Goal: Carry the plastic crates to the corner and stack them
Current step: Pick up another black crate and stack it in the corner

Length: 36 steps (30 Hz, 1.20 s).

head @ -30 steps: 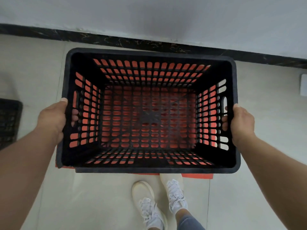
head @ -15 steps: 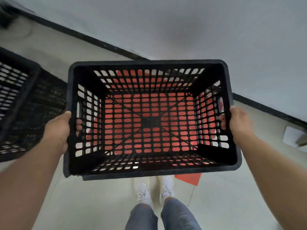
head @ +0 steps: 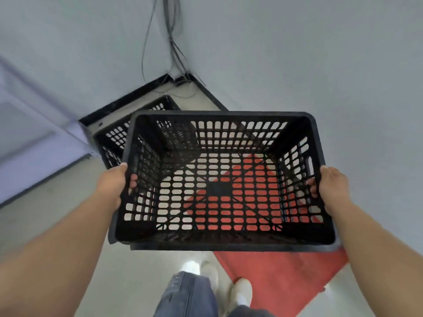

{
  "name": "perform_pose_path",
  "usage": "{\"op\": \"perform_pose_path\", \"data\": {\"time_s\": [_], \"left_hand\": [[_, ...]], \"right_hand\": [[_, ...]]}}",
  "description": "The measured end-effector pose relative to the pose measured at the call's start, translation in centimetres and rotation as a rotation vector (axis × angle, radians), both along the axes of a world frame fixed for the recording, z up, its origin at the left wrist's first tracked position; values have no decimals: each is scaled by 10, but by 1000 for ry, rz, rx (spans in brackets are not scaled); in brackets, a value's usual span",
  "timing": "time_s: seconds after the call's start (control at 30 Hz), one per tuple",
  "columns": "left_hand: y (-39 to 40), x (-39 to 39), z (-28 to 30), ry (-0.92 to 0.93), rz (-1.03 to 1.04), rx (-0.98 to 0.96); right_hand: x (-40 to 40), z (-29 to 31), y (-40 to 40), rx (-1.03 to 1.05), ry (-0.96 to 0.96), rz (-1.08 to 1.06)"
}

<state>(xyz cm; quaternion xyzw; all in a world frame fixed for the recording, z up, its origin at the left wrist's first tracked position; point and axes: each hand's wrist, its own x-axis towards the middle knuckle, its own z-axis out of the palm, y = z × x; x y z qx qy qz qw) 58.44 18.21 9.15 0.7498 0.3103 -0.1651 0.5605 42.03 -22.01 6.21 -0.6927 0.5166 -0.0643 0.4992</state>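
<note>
I hold a black slotted plastic crate in the air in front of me, open side up. My left hand grips its left end wall and my right hand grips its right end wall by the handle slot. A second black crate stands on the floor in the corner of the room, behind and left of the one I carry; the carried crate hides most of it.
A red mat lies on the pale floor under and right of the carried crate. Dark cables hang down the corner where the two walls meet. A lilac door stands at the left. My legs and white shoes show below.
The view has swung left toward the corner. The carried crate has moved off the red mat's centre, and the corner with the second crate and cables now lies ahead.
</note>
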Motion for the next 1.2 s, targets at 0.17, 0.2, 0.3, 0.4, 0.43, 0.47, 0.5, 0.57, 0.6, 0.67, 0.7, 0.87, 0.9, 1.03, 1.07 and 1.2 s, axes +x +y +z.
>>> {"op": "perform_pose_path", "data": {"time_s": [0.17,0.2,0.3,0.4,0.43,0.47,0.5,0.57,0.6,0.67,0.7,0.87,0.9,1.03,1.07,1.2], "left_hand": [[60,-2,38,-31,143,-14],[71,-1,43,-31,169,-8],[101,9,52,-37,247,-7],[131,30,55,-41,320,-13],[140,39,55,-44,337,-13],[150,49,55,-48,357,-12],[160,59,54,-50,380,-12],[178,79,52,-46,411,-19],[187,90,51,-42,420,-27],[203,112,46,-36,435,-30],[210,124,44,-35,438,-35],[230,174,35,-32,493,-28],[233,185,31,-27,511,-22],[234,225,13,-2,557,-8],[232,234,6,3,572,-9],[224,266,-22,7,610,1]], "right_hand": [[70,40,36,11,-43,151],[85,46,43,13,-51,178],[131,57,70,7,-70,251],[179,62,101,14,-78,298],[196,63,111,20,-74,312],[214,64,120,25,-68,327],[232,65,130,27,-61,342],[265,66,149,24,-51,368],[283,66,158,24,-48,378],[315,62,175,35,-53,387],[331,58,182,37,-58,393],[391,44,207,24,-58,410],[405,40,210,31,-54,415],[457,26,216,2,-44,479],[468,22,216,-25,-40,499],[516,-2,213,-76,-10,575]]}}
